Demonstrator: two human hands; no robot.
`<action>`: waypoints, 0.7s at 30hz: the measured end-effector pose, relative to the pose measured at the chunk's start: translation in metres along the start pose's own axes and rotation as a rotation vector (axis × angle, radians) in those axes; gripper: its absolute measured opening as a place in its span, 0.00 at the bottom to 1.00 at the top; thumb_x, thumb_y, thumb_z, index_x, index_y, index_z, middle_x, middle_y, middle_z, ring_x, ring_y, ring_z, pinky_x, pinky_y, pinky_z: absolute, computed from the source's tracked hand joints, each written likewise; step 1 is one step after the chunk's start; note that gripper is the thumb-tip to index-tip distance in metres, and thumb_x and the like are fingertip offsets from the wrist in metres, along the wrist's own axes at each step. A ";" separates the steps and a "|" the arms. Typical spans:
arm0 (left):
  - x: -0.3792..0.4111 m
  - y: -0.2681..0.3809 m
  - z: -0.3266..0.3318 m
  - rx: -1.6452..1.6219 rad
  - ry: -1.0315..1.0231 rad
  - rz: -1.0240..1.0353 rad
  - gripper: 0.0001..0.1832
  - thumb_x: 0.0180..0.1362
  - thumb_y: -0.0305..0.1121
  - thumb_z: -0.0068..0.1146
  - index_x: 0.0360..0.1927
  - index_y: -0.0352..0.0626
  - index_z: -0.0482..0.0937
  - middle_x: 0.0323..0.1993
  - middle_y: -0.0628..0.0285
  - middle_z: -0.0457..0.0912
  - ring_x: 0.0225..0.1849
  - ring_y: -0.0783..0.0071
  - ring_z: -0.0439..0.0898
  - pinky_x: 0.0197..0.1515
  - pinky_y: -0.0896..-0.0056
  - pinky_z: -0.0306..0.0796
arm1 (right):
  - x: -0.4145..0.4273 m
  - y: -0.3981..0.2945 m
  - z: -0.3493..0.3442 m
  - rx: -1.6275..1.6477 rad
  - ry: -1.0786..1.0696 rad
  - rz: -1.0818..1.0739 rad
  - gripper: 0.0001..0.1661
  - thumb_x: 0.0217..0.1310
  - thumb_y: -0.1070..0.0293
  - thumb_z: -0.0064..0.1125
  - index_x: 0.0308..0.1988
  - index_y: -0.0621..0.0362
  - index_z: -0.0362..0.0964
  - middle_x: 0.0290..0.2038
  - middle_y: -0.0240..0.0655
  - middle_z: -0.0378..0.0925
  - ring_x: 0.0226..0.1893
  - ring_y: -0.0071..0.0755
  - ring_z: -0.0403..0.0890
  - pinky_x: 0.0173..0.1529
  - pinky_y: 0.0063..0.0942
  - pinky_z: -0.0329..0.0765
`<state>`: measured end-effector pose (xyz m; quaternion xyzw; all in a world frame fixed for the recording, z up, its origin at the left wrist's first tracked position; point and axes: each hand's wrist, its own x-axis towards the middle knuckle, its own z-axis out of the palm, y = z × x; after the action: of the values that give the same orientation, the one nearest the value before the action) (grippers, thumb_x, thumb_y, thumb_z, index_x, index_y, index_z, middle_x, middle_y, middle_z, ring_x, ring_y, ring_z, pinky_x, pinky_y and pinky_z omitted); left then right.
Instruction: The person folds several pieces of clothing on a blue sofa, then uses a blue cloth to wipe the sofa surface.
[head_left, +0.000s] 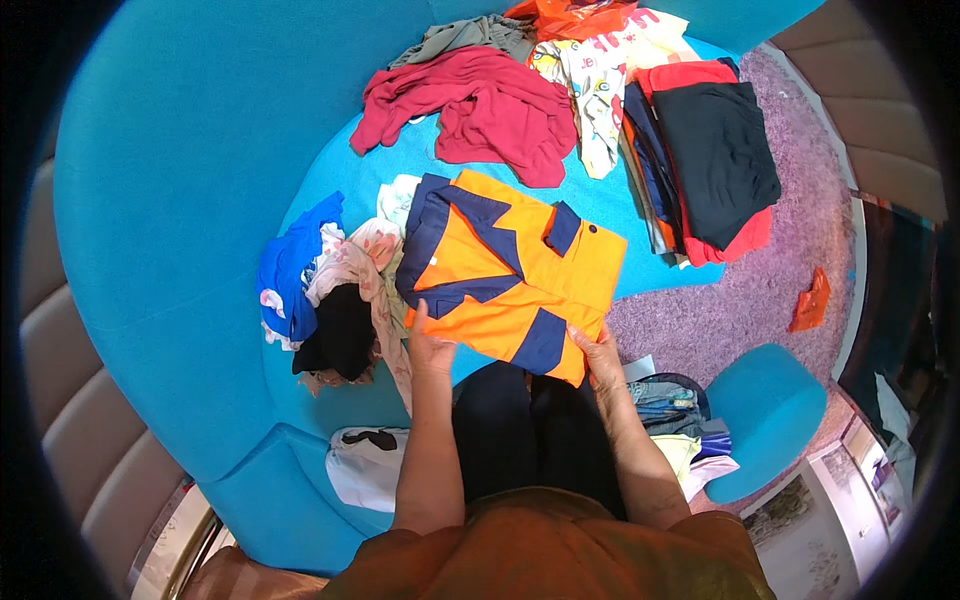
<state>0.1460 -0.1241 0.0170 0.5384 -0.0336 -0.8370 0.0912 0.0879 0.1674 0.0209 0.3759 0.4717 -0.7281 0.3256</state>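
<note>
An orange work jacket with navy collar and pocket flaps (480, 315) lies folded in front of me, its collar towards the left. My left hand (431, 343) grips its lower left edge near the collar. At the lower right corner my right hand (596, 351) holds the hem, thumb on top and fingers hidden underneath. Left of the jacket are a crumpled blue garment (289, 262), a black one (341, 330) and a pale floral one (352, 262). Beyond it lie a crimson garment (495, 112) and a patterned white one (600, 90).
A blue sofa (187, 187) curves around the left. At the right stands a folded stack topped by black trousers (716, 157). More folded clothes (664, 409) are beside a blue stool (772, 420). A white garment (367, 465) lies near my left forearm.
</note>
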 end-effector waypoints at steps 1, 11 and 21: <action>0.001 0.006 0.002 0.032 -0.020 0.012 0.27 0.65 0.37 0.64 0.65 0.39 0.72 0.65 0.51 0.77 0.65 0.49 0.76 0.70 0.37 0.66 | -0.002 0.000 0.000 -0.006 0.006 -0.005 0.34 0.62 0.80 0.68 0.66 0.59 0.67 0.57 0.36 0.81 0.54 0.31 0.82 0.61 0.30 0.78; 0.003 0.019 0.021 0.196 -0.141 0.069 0.23 0.63 0.24 0.60 0.63 0.41 0.74 0.60 0.55 0.80 0.61 0.55 0.80 0.67 0.47 0.72 | 0.043 -0.012 -0.019 0.090 -0.063 0.064 0.33 0.64 0.57 0.71 0.62 0.63 0.72 0.59 0.39 0.79 0.58 0.38 0.80 0.64 0.36 0.75; -0.016 0.034 0.028 0.355 -0.099 0.119 0.28 0.61 0.16 0.58 0.65 0.42 0.72 0.61 0.58 0.79 0.61 0.58 0.80 0.65 0.53 0.75 | 0.043 -0.048 0.003 0.128 -0.013 0.032 0.33 0.61 0.67 0.72 0.63 0.58 0.71 0.56 0.38 0.81 0.55 0.35 0.82 0.61 0.35 0.78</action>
<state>0.1314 -0.1558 0.0479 0.5013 -0.2170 -0.8366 0.0422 0.0254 0.1756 0.0065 0.3989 0.4161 -0.7537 0.3157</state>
